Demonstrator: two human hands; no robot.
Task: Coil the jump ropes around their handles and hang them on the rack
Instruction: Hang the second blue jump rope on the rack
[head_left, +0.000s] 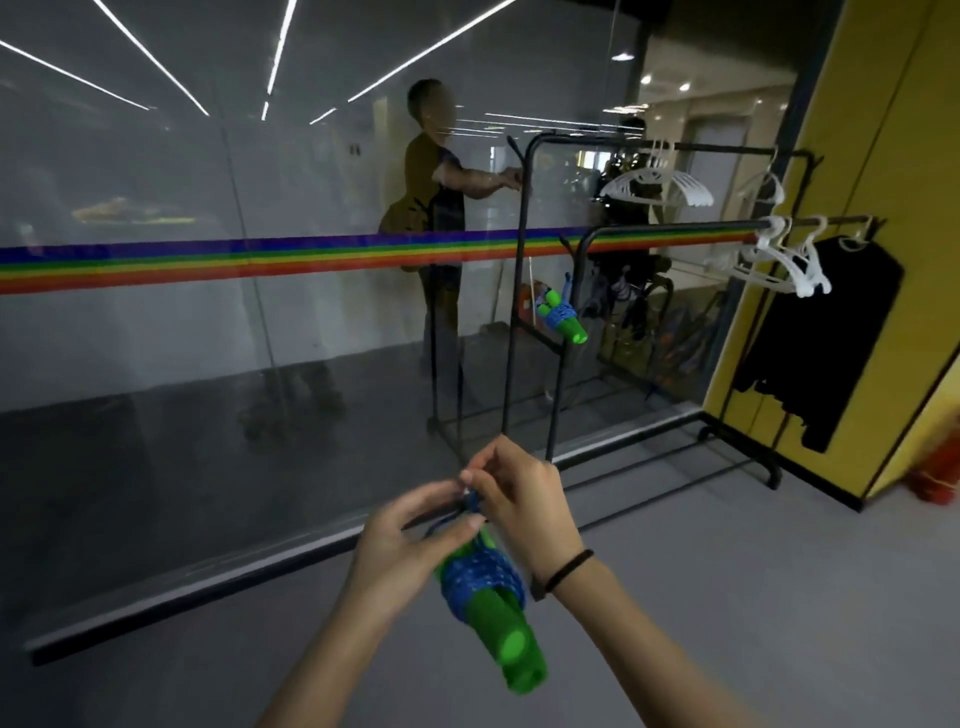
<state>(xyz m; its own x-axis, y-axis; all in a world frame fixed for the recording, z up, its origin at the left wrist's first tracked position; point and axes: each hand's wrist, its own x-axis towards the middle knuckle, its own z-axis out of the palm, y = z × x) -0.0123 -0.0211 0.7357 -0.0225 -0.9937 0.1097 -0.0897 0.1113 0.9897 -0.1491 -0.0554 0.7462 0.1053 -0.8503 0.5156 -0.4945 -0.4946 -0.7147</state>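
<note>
Left hand (400, 543) and right hand (524, 501) pinch blue rope (483, 571) over green handles (511, 642) — grey floor (727, 597), glass wall (208, 338), black rack (557, 395) beyond.

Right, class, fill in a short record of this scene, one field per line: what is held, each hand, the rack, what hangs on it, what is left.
held: rope, blue cord coiled round green handles
left hand: pinches the cord by the handle tops
right hand: pinches the cord end above the handles
rack: black, beside a glass wall
on rack: hung rope, hangers, garment
left: held rope not yet hung
</note>
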